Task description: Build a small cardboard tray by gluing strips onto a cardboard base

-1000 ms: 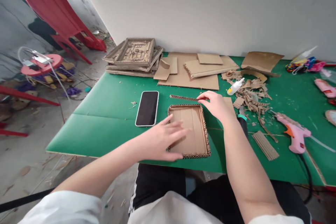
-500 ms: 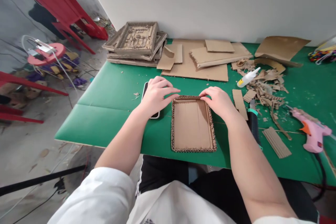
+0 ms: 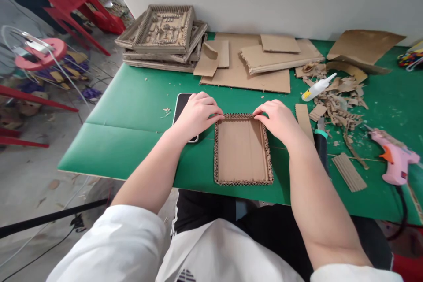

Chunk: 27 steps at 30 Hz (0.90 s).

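A small cardboard tray (image 3: 242,152) with corrugated strip edging lies on the green table (image 3: 132,110) in front of me. My left hand (image 3: 197,113) pinches the far left end of a corrugated cardboard strip (image 3: 238,116) along the tray's far edge. My right hand (image 3: 278,120) pinches the same strip at its right end. Both hands press the strip against the tray's top rim. A black phone (image 3: 183,105) lies partly under my left hand.
A stack of finished cardboard frames (image 3: 163,35) sits at the back left, flat cardboard sheets (image 3: 251,66) behind the tray. A white glue bottle (image 3: 317,87), cardboard scraps (image 3: 337,105), a ridged strip (image 3: 349,172) and a pink glue gun (image 3: 393,158) lie to the right. Red chairs stand beyond the table's left edge.
My right hand brought the loose strip down onto the tray's far edge. My left hand left the tray's floor and went to the strip's left end. The view has shifted.
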Available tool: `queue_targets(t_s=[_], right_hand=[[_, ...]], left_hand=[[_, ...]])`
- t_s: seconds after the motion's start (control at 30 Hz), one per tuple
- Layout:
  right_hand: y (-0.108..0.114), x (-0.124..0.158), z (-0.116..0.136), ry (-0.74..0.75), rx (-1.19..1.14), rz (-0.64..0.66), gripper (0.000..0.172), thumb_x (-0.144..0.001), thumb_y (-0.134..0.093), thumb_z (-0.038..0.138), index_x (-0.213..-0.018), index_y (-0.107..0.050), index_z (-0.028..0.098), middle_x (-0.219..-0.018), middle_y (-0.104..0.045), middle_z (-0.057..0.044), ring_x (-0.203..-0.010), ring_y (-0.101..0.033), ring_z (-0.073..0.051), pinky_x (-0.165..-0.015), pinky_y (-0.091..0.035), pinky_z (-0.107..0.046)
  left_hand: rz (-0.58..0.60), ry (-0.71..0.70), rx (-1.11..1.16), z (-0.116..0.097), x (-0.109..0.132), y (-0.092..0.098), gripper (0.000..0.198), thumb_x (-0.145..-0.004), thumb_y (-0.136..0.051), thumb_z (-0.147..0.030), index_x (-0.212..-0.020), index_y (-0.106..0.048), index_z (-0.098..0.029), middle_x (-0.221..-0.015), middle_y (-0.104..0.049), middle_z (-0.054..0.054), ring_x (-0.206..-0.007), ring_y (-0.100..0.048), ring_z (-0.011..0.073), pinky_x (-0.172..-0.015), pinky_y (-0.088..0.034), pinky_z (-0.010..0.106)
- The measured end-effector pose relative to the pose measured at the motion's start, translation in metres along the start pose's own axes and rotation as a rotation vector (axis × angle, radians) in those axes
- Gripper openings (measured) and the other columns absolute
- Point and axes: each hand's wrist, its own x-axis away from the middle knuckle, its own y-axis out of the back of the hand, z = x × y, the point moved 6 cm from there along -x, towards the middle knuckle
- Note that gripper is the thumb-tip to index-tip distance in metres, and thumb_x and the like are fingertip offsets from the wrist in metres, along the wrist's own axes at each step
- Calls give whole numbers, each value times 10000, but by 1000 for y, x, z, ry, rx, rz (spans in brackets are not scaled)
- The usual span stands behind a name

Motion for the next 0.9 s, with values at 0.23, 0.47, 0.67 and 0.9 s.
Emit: queue_targets(t_s=[0.23,0.47,0.67,0.9], right_hand=[[1,1,-1,24,43,-42,132,-847,-574,187,-804,-692,226,-883,-674,-69,-919,-535,-249,-825,-461,-404],[2,1,-1,14,49,-21,137,-841,-574,162,-804,-692,221,-891,-677,-69,-931,-541,-250,-836,-459,-412],[2,1,-2,-46,21,-4,134,-828,-577,135,-812,-690,206,-919,-664,-70,-956,-568,-241,-839,-461,-390],[2,1,-4,-71,-10,-28,153,-813,-571,110,-791,-688,206,-917,-658,-58,-886,-612,-209,-775,-476,-344]], left_hand=[[-15,25,5,1,0,-3,201,-870,-590,-365,-793,-719,-231,-799,-673,31,-853,-522,201,-815,-395,378],[17,32,50,3,0,-3,220,-871,-583,-391,-814,-719,-229,-826,-674,40,-868,-537,201,-839,-390,382],[21,30,43,-1,0,-4,194,-866,-594,-369,-807,-720,-233,-822,-672,39,-863,-531,203,-829,-392,377],[9,32,43,-1,-1,-6,169,-860,-609,-339,-794,-709,-219,-818,-675,34,-839,-531,196,-811,-401,364]])
